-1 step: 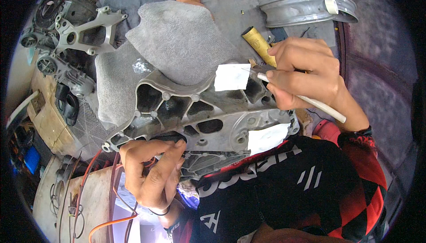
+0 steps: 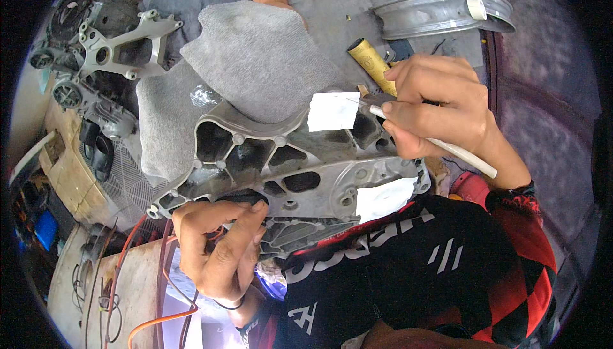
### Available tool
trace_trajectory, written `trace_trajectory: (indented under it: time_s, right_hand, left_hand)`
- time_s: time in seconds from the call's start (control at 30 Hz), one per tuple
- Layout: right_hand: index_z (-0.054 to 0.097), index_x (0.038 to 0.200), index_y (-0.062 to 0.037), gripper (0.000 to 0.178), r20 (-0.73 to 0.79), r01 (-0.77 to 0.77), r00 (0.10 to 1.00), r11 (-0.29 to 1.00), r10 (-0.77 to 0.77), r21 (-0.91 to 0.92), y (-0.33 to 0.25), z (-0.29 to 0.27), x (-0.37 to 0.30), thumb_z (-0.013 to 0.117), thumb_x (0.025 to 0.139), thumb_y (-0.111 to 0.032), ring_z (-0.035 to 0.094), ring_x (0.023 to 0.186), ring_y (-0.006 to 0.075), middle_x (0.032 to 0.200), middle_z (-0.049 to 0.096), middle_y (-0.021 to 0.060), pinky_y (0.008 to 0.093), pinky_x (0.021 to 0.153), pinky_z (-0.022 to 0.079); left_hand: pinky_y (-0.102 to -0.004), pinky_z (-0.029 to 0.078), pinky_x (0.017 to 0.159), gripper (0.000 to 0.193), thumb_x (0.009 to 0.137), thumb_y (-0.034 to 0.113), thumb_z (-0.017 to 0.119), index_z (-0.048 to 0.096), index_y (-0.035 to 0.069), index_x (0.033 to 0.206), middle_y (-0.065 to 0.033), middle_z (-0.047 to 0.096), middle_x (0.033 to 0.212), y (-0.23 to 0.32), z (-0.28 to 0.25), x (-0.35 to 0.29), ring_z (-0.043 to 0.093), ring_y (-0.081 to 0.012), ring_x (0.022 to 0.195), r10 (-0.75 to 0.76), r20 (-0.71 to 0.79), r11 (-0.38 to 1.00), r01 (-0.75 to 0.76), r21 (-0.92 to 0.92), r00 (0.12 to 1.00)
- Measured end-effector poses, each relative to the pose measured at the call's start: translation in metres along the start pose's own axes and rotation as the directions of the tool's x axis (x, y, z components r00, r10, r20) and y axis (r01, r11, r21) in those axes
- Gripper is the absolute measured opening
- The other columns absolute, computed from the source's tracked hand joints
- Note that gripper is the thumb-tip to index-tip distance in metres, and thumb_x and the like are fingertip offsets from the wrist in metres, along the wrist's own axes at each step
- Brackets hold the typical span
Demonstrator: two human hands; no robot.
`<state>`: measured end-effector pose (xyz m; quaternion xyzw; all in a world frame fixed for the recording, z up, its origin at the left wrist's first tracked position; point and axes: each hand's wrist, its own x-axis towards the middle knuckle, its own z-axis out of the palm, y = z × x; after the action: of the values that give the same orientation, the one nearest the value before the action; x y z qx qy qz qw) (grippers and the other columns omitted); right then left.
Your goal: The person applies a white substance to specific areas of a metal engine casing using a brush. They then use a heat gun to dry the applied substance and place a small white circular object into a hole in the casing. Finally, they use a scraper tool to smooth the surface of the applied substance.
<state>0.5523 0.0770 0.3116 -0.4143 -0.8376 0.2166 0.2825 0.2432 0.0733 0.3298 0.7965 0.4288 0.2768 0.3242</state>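
Note:
A large grey metal engine casing (image 2: 329, 183) with several hollow pockets lies across my lap, slanting up to the right. My left hand (image 2: 220, 247) grips its lower left edge, fingers curled and pinched at the rim. In my right hand (image 2: 440, 103) is a slim white-handled tool (image 2: 465, 159), held like a pen. Its thin pointed tip reaches the right edge of a white tape patch (image 2: 332, 113) on the casing's far edge. Another white patch (image 2: 385, 200) is stuck on the near right part. Whether the tip touches the tape is too small to tell.
Grey towels (image 2: 262, 55) are draped beyond the casing. A yellow tube (image 2: 369, 62) lies by my right hand, wheel rims (image 2: 440, 20) at the far right. Metal engine parts (image 2: 124, 49) crowd the far left. An orange cable (image 2: 163, 318) runs at the lower left.

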Motion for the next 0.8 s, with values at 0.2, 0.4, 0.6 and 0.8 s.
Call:
trace_trajectory:
  time_s: [0.2,0.4,0.6,0.8]
  right_hand:
    - [0.063,0.078,-0.0012,0.015,-0.066,-0.026,0.997,1.000,0.027,0.012,-0.0048,0.0009,0.0010,0.073,0.067,-0.002,0.058,0.057,0.0219,0.064,0.053,0.0049,0.0371,0.063,0.057]
    - [0.063,0.077,-0.0013,0.014,-0.052,0.000,0.999,1.000,0.001,0.005,-0.0014,0.0053,0.0021,0.074,0.068,-0.003,0.058,0.058,0.0219,0.065,0.054,0.0051,0.0351,0.060,0.055]
    - [0.063,0.075,-0.0012,0.014,-0.052,0.007,0.999,1.000,-0.008,-0.002,-0.0023,0.0062,0.0033,0.074,0.067,-0.002,0.058,0.057,0.0219,0.064,0.053,0.0052,0.0340,0.057,0.054]
    - [0.062,0.075,-0.0012,0.015,-0.017,-0.030,0.999,0.998,0.029,-0.062,-0.0065,0.0044,0.0026,0.074,0.065,-0.002,0.058,0.058,0.0231,0.064,0.052,0.0056,0.0354,0.058,0.053]
  left_hand:
    - [-0.0339,0.041,0.065,0.032,0.057,0.011,0.075,0.073,0.008,0.089,-0.0065,0.062,0.080,0.0010,0.0025,0.0010,0.054,-0.0208,0.071,0.001,-0.017,1.000,-0.001,0.003,1.000]
    - [-0.0337,0.041,0.064,0.028,0.063,0.008,0.070,0.071,0.002,0.090,-0.0115,0.061,0.080,0.0000,-0.0003,0.0010,0.056,-0.0237,0.072,0.045,0.015,0.999,-0.045,0.002,0.999]
    - [-0.0336,0.041,0.063,0.026,0.066,0.008,0.067,0.069,-0.001,0.090,-0.0138,0.061,0.079,-0.0031,-0.0009,-0.0007,0.056,-0.0253,0.072,0.063,0.020,0.998,-0.063,-0.011,0.998]
    - [-0.0341,0.041,0.063,0.027,0.063,0.009,0.069,0.071,0.002,0.089,-0.0112,0.061,0.080,-0.0022,-0.0005,-0.0008,0.056,-0.0239,0.073,0.041,0.008,0.999,-0.041,-0.006,0.999]
